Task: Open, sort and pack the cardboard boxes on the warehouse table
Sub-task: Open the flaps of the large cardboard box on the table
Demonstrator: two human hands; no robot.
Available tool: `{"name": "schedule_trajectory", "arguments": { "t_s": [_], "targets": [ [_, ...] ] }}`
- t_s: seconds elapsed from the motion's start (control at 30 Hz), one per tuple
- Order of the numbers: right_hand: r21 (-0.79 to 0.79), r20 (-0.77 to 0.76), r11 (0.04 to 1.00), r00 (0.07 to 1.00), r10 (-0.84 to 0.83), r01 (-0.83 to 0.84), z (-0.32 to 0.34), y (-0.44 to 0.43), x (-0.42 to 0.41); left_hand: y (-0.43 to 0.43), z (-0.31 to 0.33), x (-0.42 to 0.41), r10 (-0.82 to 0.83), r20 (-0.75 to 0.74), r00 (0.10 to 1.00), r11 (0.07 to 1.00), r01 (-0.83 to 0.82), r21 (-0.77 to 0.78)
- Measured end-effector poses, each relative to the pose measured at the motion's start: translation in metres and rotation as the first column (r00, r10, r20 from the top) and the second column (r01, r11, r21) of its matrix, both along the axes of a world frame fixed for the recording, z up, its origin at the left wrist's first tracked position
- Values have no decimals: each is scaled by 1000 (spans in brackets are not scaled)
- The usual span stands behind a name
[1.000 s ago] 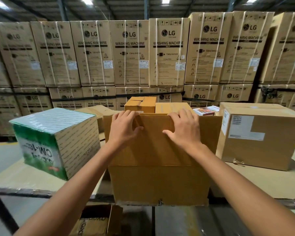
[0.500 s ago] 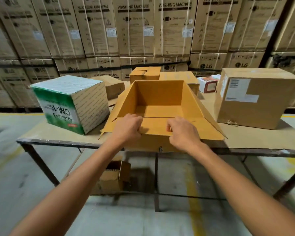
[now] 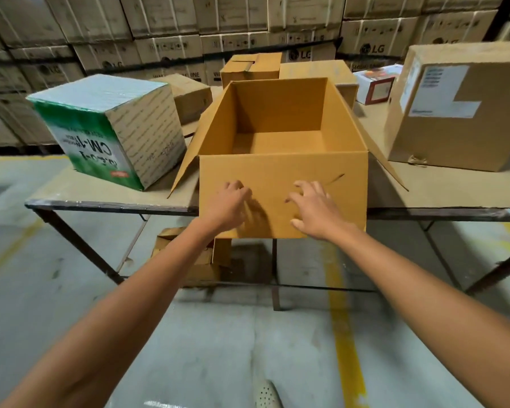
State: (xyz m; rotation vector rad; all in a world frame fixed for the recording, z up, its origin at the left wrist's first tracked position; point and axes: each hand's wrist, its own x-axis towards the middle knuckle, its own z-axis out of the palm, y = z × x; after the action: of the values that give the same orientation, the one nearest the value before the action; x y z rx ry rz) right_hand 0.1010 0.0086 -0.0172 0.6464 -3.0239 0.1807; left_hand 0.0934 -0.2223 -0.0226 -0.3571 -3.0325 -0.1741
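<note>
Backing the tabletop [image 3: 106,193], stacked tan cartons [image 3: 165,48] wall the room. An open brown cardboard box [image 3: 280,113] sits at the near edge; right hand [image 3: 312,210] grip wide on its flap, left hand [image 3: 228,206] blurred, cannot tell.

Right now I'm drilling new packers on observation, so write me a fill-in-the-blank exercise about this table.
The open box in the middle has ____ inside it.
The left hand and the right hand are both at its near ____, which hangs over the edge of the table.
The green-and-white box stands to the open box's ____.
Missing words: nothing; flap; left.
</note>
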Motion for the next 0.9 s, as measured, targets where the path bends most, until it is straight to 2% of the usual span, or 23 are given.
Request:
{"name": "schedule_trajectory", "arguments": {
  "t_s": [0.07,0.1,0.23,0.3,0.4,0.5,0.7,0.9],
  "targets": [
    [-77,-128,996,990,-54,44,14,2,-27,-3,10,-26,76,-97,992,997,-75,15],
    [-100,-162,993,983,-82,66,21,4,-42,-4,15,-39,105,-100,989,994,-107,-19],
    [7,-97,988,984,-151,152,37,23,-100,-7,27,-86,187,25,982,972,-181,-153],
    [44,-85,983,981,-175,179,35,30,-117,-2,23,-98,193,-20,981,964,-193,-184],
    [-24,-145,971,961,-237,236,25,37,-132,9,13,-114,164,-169,972,968,-192,-164],
    [-69,-157,951,938,-310,302,23,45,-146,20,11,-129,144,-229,963,975,-178,-136],
    [-119,-204,936,915,-349,331,18,48,-156,27,9,-148,155,-242,958,975,-188,-119],
    [-54,-183,939,921,-343,339,24,44,-143,20,15,-139,115,-182,977,986,-134,-98]
  ]
}}
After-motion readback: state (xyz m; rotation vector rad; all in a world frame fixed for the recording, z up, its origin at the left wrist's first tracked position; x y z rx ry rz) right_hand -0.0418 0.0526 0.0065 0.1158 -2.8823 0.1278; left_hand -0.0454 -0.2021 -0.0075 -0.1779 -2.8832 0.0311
